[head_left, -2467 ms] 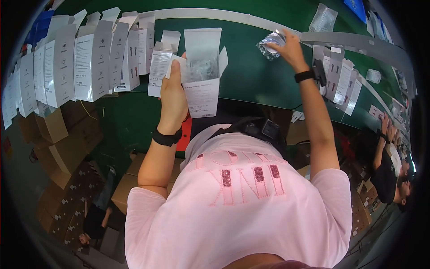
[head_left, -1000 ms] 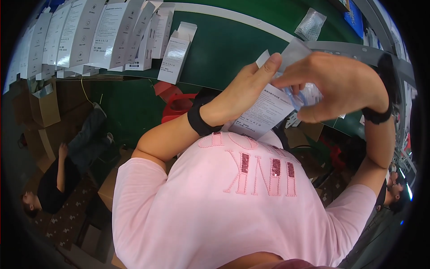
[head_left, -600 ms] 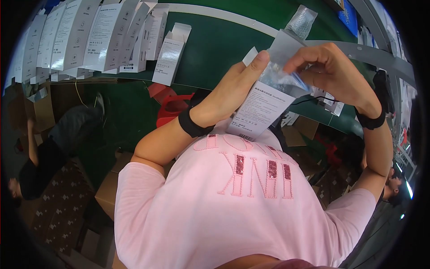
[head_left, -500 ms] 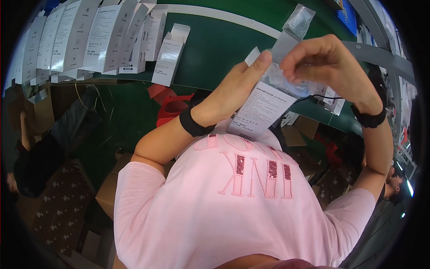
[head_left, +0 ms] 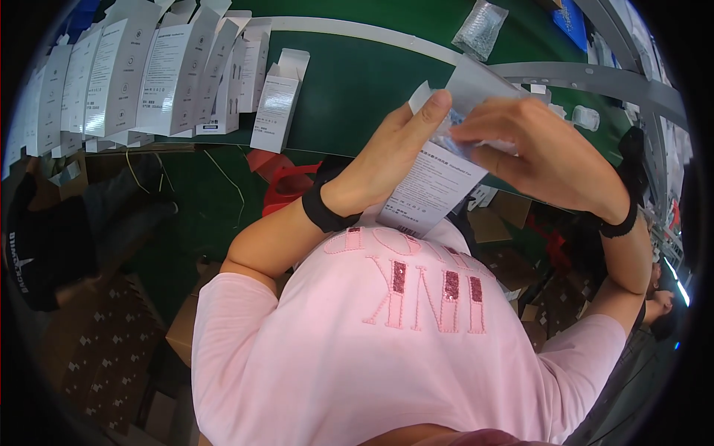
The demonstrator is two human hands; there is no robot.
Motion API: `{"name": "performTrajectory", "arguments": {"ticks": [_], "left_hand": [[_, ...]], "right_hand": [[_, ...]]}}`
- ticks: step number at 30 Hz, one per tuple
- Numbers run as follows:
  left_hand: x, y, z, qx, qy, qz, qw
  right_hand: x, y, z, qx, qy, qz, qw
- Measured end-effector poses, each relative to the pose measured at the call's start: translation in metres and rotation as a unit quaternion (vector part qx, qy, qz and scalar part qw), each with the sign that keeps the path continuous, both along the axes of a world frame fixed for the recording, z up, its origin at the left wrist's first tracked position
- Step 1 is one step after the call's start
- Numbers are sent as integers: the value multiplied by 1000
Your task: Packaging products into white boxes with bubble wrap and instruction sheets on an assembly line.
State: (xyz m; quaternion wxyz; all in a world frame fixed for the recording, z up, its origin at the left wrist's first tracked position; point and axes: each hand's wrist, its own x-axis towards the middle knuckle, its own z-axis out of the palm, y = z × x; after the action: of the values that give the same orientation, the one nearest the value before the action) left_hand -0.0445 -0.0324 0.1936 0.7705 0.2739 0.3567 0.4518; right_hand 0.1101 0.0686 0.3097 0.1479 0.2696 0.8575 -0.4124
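Note:
A white printed cardboard box (head_left: 431, 186) stands tilted against my body, its top flaps raised. My left hand (head_left: 390, 145) is closed round the box's left side, thumb lying along the upper edge by a flap. At the box's mouth sits a clear plastic-wrapped item (head_left: 455, 141), mostly down inside; what the wrap contains is hidden. My right hand (head_left: 532, 145) bends over the opening from the right, fingers and thumb on the plastic wrap. Its fingertips are partly blurred and sunk behind the box edge.
Several white boxes (head_left: 111, 82) stand in a row on the green table (head_left: 342, 82) at the left, and one open-topped white box (head_left: 277, 108) stands apart. A bubble-wrapped packet (head_left: 481, 30) and a small clear packet (head_left: 586, 117) lie beyond my hands. A grey metal frame (head_left: 587, 78) arches at right.
The plastic-wrapped item sits lower in the box, and the black cord beside it no longer shows. My right hand has come down and closer over the opening. The left keeps its hold.

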Motion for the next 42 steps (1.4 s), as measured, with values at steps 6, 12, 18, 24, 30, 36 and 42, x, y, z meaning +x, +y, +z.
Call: {"name": "performTrajectory", "arguments": {"ticks": [6, 12, 18, 24, 30, 36, 42], "left_hand": [[3, -2, 1, 16, -81, -37, 996], [-25, -7, -19, 129, -37, -17, 991], [-26, -19, -16, 238, 8, 119, 964], [-25, -25, -20, 262, 192, 7, 946], [-12, -22, -26, 197, 167, 65, 964], [-8, -12, -26, 134, 47, 68, 987], [4, -6, -36, 171, 55, 2, 984]], "right_hand": [[-21, 9, -11, -303, -188, 97, 929], [-15, 7, 13, -266, 42, -42, 962], [44, -8, -23, -123, 133, -378, 908], [17, -48, -73, -212, 319, -411, 827], [33, -55, -82, -74, 360, -338, 866], [44, -46, -63, -82, 296, -247, 919], [59, -58, -50, 4, 239, -199, 951]]}}
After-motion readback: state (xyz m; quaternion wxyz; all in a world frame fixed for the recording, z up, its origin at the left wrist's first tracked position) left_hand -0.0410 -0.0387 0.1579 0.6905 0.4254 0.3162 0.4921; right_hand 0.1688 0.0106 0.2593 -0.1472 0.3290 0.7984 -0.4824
